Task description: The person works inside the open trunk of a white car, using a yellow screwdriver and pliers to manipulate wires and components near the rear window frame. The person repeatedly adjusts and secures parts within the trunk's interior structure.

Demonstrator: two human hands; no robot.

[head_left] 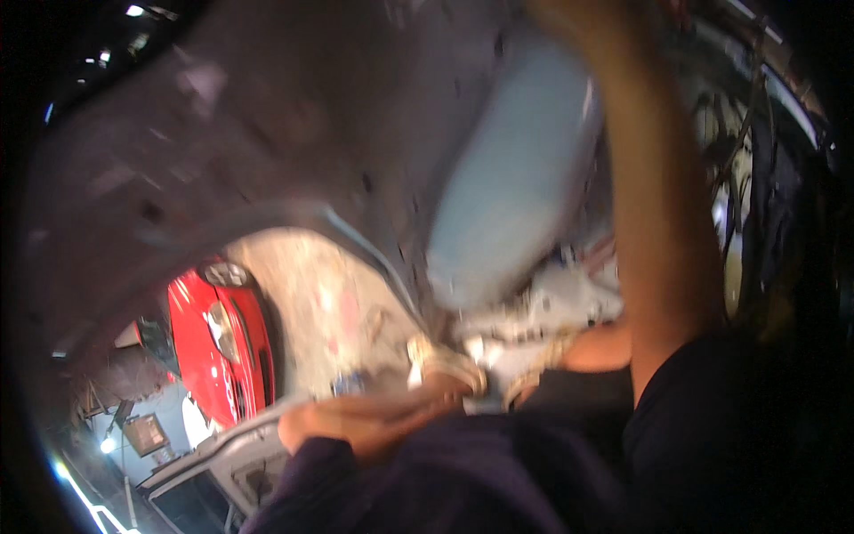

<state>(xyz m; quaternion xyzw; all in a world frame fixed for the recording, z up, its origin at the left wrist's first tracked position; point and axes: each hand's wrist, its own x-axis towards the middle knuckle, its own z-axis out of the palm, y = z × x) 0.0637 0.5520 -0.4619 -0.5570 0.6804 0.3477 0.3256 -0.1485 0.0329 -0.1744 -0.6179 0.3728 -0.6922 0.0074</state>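
Note:
My bare right forearm (658,178) reaches up from a dark sleeve, across the right half of the view. Its blurred hand (569,12) is cut by the top edge, so its fingers and anything in them do not show. My left hand is not seen. Beside the right forearm is a smooth, rounded pale blue surface (507,178), part of or behind a large dark grey panel (294,116). This panel has a curved, arch-shaped edge like a car's wheel arch. Below it are my bent bare legs (374,423) and light-coloured footwear (445,363).
A red car (218,347) stands beyond the arch on a pale, stained floor (311,303). A car door with a window (200,498) is at the lower left, near bright lamps (108,444). Dark cables or hoses (756,160) hang at the right.

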